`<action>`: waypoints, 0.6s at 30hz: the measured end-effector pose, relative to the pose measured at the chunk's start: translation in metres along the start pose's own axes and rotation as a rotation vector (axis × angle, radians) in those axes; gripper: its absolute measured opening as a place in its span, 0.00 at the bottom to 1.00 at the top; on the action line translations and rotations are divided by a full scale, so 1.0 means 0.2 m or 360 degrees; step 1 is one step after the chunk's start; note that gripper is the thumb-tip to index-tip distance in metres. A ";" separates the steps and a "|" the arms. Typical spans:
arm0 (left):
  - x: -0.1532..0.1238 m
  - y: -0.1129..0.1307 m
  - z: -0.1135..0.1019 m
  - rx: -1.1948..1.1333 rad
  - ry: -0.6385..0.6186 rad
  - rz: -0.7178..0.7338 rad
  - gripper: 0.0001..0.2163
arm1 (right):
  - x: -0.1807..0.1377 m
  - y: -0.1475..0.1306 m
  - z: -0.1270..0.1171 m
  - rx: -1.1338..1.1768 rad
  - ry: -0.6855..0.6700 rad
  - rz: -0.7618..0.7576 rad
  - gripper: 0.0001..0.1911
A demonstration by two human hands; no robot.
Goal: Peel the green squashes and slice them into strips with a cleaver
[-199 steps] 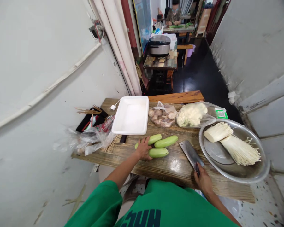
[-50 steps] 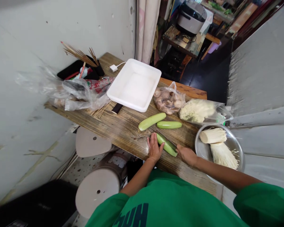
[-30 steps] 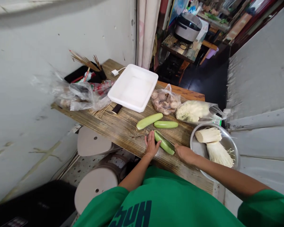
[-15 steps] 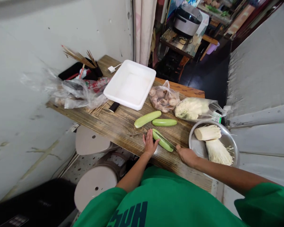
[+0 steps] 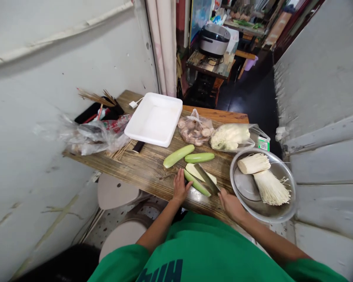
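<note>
My right hand (image 5: 231, 204) is closed round the handle of a knife (image 5: 206, 178), its blade angled away to the left. A zucchini lies split lengthwise on the wooden table. Its near half (image 5: 196, 185) shows green skin, and my left hand (image 5: 181, 188) grips its left end, fingers on the far side and thumb over it. The far half (image 5: 191, 169) has its pale cut face up, partly covered by the blade. Behind these lie two whole zucchinis, a lighter one (image 5: 179, 156) and a greener one (image 5: 200, 158).
A white plastic tray (image 5: 154, 119) sits at the back, near bagged mushrooms (image 5: 195, 129) and a bagged cauliflower (image 5: 231, 138). Right of my hand stands a steel basin (image 5: 244, 188) with enoki mushrooms (image 5: 269, 186). Plastic bags (image 5: 91, 135) and skewers (image 5: 95, 97) are at left, stools (image 5: 117, 192) below.
The zucchini, whole in outline with the blade in it before, is now parted into two halves. The knife has moved over the far half's cut face. The camera view has shifted.
</note>
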State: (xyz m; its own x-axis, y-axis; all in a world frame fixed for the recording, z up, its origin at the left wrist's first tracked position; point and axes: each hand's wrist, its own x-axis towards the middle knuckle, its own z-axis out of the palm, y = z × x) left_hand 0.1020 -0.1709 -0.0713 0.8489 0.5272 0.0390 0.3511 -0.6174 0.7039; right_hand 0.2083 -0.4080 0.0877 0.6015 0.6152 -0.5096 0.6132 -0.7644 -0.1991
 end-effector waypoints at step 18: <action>0.42 0.46 -0.07 0.1010 -0.1220 0.1082 0.58 | -0.47 0.11 0.42 0.0784 0.1108 0.0404 0.19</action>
State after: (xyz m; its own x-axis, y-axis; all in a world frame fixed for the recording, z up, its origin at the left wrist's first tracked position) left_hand 0.2004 -0.1748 0.0059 0.8743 -0.3681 -0.3164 -0.3096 -0.9249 0.2206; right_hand 0.1229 -0.4990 0.0612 0.9627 0.2705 0.0053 0.2254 -0.7910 -0.5687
